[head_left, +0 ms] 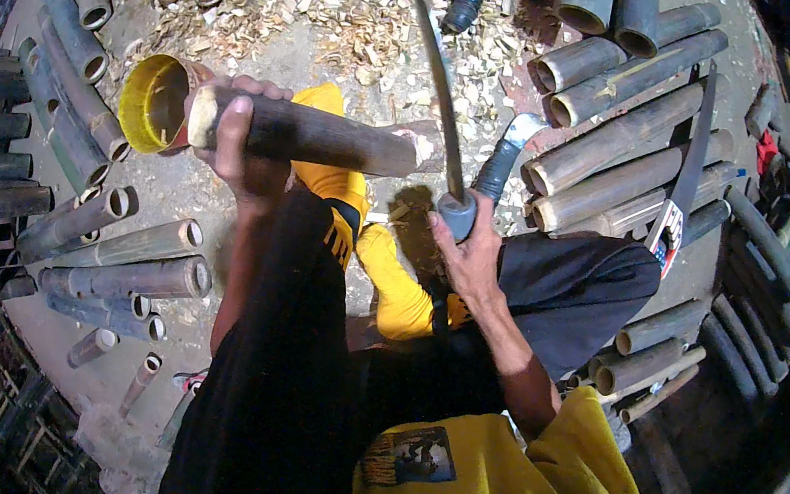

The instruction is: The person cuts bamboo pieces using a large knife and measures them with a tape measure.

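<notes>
My left hand (pixel 243 140) is wrapped round one end of a dark bamboo tube (pixel 329 140), holding it roughly level above my feet. The pale, trimmed end shows by my thumb, and the other end points right. In my right hand (pixel 470 258) is the grey handle of a machete (pixel 445 92), its long, slightly curved blade rising up and left past the tube's right end. Just beyond that hand lies a tool with a black-wrapped handle (pixel 497 168) and a bright metal end. A yellow-lined round container (pixel 148 101) stands left of my left hand.
Wood chips (pixel 365 31) cover the floor ahead. Bamboo tubes (pixel 123 275) lie in groups at left, with more tubes (pixel 625 118) at right. A handsaw (pixel 693 158) leans over the right-hand ones. A dark wrapped handle (pixel 464 4) lies among the chips.
</notes>
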